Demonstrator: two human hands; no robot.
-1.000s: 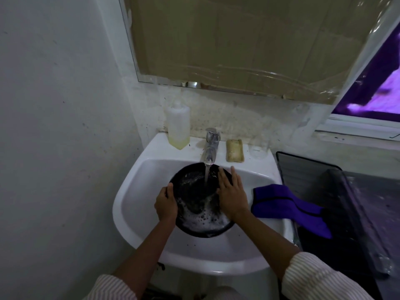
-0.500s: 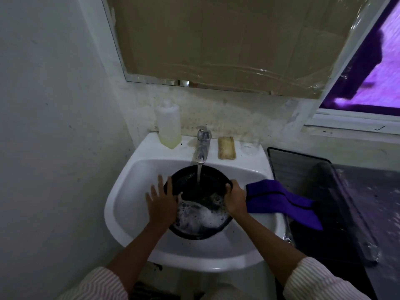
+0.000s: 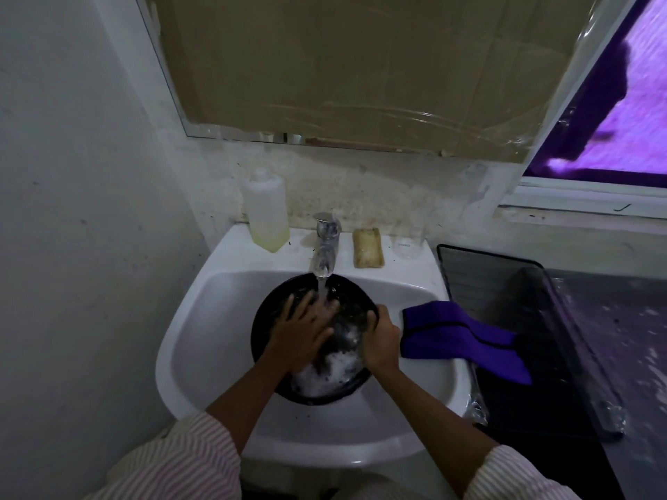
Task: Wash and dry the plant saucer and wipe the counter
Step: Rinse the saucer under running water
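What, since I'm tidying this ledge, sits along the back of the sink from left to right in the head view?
Bottle of yellowish liquid → tap → sponge → clear glass.

No legible text, faint print on clear glass (image 3: 406, 244), too blurred

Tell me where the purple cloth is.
In the head view, the purple cloth lies over the right rim of the sink, just right of the right hand.

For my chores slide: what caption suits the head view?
Left hand spread flat in the soapy black saucer under the running tap, right hand gripping its rim.
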